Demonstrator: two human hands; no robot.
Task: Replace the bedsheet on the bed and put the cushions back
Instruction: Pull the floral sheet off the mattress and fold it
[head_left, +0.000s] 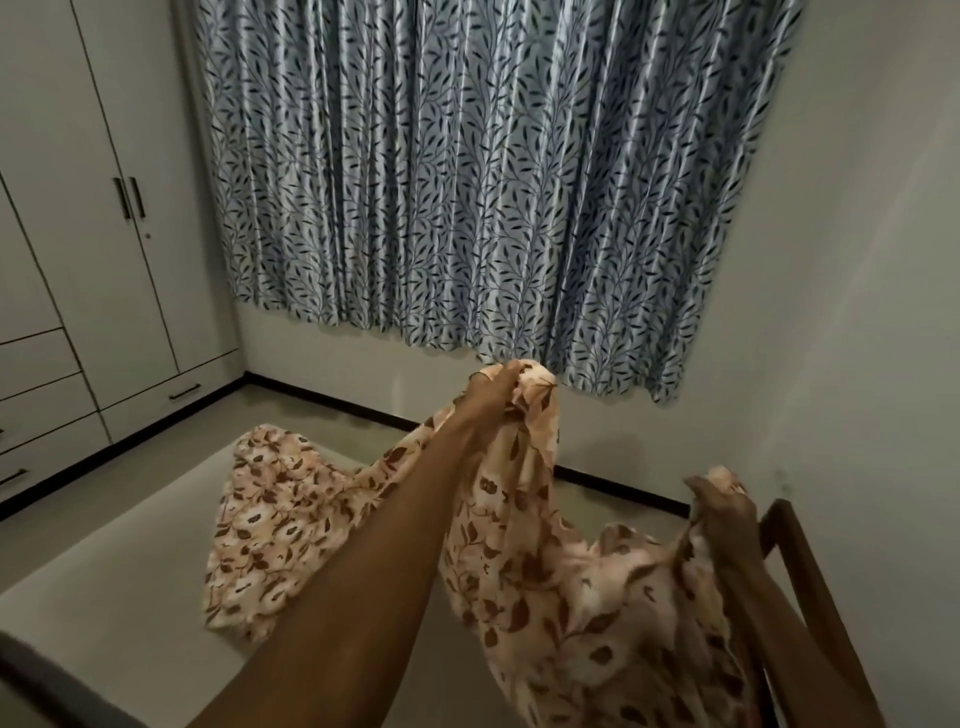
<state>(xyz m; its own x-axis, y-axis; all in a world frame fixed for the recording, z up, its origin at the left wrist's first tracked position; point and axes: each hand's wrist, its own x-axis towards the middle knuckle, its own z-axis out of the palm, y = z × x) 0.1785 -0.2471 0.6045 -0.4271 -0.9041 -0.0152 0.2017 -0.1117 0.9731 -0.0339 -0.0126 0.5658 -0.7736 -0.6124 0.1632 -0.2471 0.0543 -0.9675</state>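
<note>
Over smooth mattress (119, 587), crumpled floral bedsheet (576, 597) in clenched fingers (506, 375): left hand (493, 396), right hand (724, 514).

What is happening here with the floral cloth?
A person holds a peach floral bedsheet up over a bare mattress, apparently to spread it. The left hand grips a bunched edge raised high. The right hand grips another part lower, by the wooden bed frame. The sheet's far end lies crumpled on the mattress. No cushions are in view.
</note>
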